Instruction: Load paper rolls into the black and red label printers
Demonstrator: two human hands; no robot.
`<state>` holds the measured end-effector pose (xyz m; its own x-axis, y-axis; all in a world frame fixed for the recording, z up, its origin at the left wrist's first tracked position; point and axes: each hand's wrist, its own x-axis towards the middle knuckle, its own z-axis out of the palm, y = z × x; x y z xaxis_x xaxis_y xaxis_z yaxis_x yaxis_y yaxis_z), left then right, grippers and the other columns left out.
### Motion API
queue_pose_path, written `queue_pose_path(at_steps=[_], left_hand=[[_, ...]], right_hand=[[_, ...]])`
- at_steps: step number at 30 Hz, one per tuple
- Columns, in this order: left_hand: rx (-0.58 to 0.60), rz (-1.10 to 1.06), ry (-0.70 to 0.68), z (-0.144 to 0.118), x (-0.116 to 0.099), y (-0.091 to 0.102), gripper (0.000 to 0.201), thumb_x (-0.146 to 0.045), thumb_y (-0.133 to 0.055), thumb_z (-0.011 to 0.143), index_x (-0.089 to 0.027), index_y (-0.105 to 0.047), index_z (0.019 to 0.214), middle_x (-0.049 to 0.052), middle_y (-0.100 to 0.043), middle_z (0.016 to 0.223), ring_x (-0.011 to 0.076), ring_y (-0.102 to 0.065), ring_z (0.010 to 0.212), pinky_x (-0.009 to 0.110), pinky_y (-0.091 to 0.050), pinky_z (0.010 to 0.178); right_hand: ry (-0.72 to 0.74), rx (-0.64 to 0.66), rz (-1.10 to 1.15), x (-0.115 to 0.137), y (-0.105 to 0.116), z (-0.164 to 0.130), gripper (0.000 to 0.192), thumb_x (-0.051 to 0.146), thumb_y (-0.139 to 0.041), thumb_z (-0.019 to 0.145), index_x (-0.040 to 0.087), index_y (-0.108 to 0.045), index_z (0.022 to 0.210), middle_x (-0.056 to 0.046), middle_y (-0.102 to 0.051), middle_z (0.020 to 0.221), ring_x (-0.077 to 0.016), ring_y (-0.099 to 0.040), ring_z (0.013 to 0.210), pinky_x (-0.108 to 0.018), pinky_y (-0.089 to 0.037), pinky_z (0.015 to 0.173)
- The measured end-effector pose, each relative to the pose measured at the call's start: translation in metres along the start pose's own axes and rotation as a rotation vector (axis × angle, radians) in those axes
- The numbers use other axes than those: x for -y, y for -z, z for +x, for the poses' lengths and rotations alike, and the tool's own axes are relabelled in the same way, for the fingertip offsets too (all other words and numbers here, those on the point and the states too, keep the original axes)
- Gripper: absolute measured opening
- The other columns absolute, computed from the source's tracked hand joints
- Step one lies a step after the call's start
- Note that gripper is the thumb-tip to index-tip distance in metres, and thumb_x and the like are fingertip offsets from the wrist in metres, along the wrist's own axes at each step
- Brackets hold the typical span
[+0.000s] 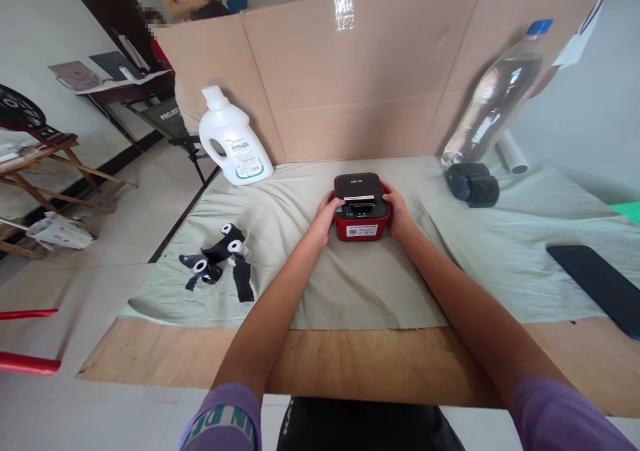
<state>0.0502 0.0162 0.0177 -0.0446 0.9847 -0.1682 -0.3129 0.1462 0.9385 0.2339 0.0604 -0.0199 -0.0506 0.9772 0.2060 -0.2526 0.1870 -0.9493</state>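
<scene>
A small red box-shaped device with a black lid [361, 205] sits on the pale green cloth [350, 284] in the middle of the table. My left hand [327, 216] grips its left side, thumb up by the lid. On the right side my right hand [397, 211] clasps it. Both arms reach straight out from me. Three small white rolls wrapped in black strips [220, 259] lie on the cloth to the left, apart from my hands.
A white detergent bottle [233, 137] stands at the back left before a cardboard screen [350, 84]. At the back right are a clear bottle [495, 97], a black device [473, 184] and a white tube [513, 152]. A dark phone [597, 284] lies right.
</scene>
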Motion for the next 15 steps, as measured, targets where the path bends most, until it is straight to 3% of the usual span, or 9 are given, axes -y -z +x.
queue_pose_path(at_steps=[6, 15], left_hand=[[0.028, -0.056, -0.034, 0.0009, 0.0062, 0.0012, 0.058, -0.027, -0.065, 0.075, -0.023, -0.058, 0.132, 0.002, -0.071, 0.121, 0.021, -0.065, 0.11, 0.031, -0.049, 0.095], [0.007, -0.002, -0.006, -0.0007, 0.003, 0.0015, 0.049, -0.041, -0.066, 0.081, -0.027, -0.059, 0.128, 0.001, -0.069, 0.125, 0.0216, -0.063, 0.114, 0.028, -0.048, 0.091]], right_hand=[[0.013, 0.022, 0.016, -0.0004, -0.0012, -0.0057, 0.064, 0.058, -0.06, 0.074, 0.029, -0.06, 0.131, -0.001, -0.067, 0.132, -0.029, -0.061, 0.122, -0.045, -0.052, 0.101], [0.049, 0.056, 0.199, -0.0042, -0.0022, -0.0083, 0.049, 0.058, -0.065, 0.08, 0.035, -0.066, 0.123, 0.003, -0.067, 0.133, -0.0285, -0.052, 0.136, -0.049, -0.045, 0.113]])
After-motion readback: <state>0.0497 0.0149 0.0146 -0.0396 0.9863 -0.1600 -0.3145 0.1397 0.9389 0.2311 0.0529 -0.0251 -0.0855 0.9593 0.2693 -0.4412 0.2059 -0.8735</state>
